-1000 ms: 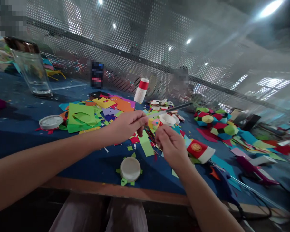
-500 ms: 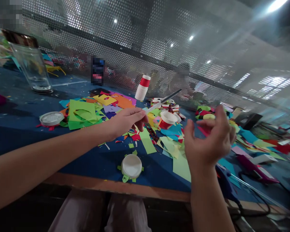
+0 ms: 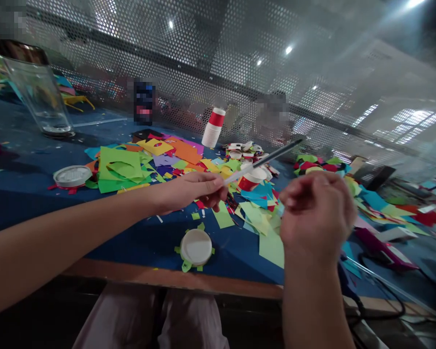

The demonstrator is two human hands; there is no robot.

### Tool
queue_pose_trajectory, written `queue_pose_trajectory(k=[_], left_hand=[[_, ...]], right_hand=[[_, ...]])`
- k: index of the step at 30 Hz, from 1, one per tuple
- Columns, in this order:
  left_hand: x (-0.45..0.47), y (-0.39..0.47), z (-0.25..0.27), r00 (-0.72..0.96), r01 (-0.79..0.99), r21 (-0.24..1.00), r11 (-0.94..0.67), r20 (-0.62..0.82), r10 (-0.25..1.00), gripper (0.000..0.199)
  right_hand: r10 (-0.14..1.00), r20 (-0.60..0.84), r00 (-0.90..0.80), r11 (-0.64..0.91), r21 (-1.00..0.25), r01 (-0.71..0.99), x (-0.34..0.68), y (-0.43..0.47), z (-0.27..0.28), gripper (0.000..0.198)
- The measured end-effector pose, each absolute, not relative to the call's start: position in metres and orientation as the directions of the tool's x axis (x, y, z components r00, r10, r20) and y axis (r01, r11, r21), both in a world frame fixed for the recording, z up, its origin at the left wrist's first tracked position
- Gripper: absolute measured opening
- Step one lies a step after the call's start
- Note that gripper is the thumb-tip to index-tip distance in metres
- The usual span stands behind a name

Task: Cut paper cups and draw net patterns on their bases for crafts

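Note:
My left hand (image 3: 194,193) reaches over the table, its thumb and fingers pinched on a slim pen-like stick (image 3: 267,160). The stick is whitish near my fingers and dark toward its far end, which points up and right. To the right, my right hand (image 3: 318,211) is raised with its fingers curled in; whatever they may hold is hidden. Below my left hand sits a round white paper-cup piece (image 3: 196,247) with green paper tabs around it. A short red-and-white paper cup (image 3: 250,181) stands behind the stick, among paper scraps.
Coloured paper sheets (image 3: 121,162) and scraps cover the middle of the blue table (image 3: 131,249). A glass bottle (image 3: 39,97), a round lid-like piece (image 3: 72,176) and stacked paper cups (image 3: 213,128) stand beyond. A purple tool (image 3: 385,249) with a cable lies right. A perforated screen (image 3: 203,58) closes the back.
My right hand's fingers have gone from spread to curled in. The stick in my left hand has shifted slightly right and shows more of its length. The view has moved a little.

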State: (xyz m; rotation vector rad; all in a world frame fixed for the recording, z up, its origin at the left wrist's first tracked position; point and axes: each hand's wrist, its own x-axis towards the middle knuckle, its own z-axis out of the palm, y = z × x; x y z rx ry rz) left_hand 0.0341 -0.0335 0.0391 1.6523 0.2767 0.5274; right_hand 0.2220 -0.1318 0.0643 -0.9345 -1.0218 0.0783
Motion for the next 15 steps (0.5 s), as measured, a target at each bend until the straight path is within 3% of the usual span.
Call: queue_pose_trajectory(k=[3,5,7,9,12,15], left_hand=[[0.034,-0.031,0.038,0.867,-0.117,0.984,-0.138,0.169,0.468,0.031],[0.035,-0.031,0.037,0.874,-0.109,0.985,-0.132,0.159,0.46,0.032],[0.035,-0.032,0.037,0.884,-0.101,0.987,-0.128,0.148,0.443,0.033],[0.034,-0.033,0.038,0.901,-0.088,0.989,-0.122,0.131,0.414,0.034],[0.033,-0.035,0.039,0.928,-0.062,0.992,-0.107,0.097,0.359,0.035],[0.033,-0.036,0.039,0.941,-0.059,0.995,-0.085,0.084,0.328,0.035]], right_hand=[[0.406,0.678,0.613,0.632,-0.693,0.348,0.233,-0.133,0.069,0.039],[0.527,0.658,0.538,0.577,-0.742,0.341,0.237,-0.132,0.065,0.04],[0.683,0.608,0.405,0.51,-0.794,0.332,0.235,-0.13,0.058,0.029],[0.748,0.601,0.281,0.485,-0.784,0.387,0.23,-0.13,0.054,0.03],[0.683,0.704,0.193,0.498,-0.643,0.582,0.22,-0.135,0.053,0.009],[0.623,0.768,0.147,0.498,-0.535,0.682,0.216,-0.142,0.057,0.02]])
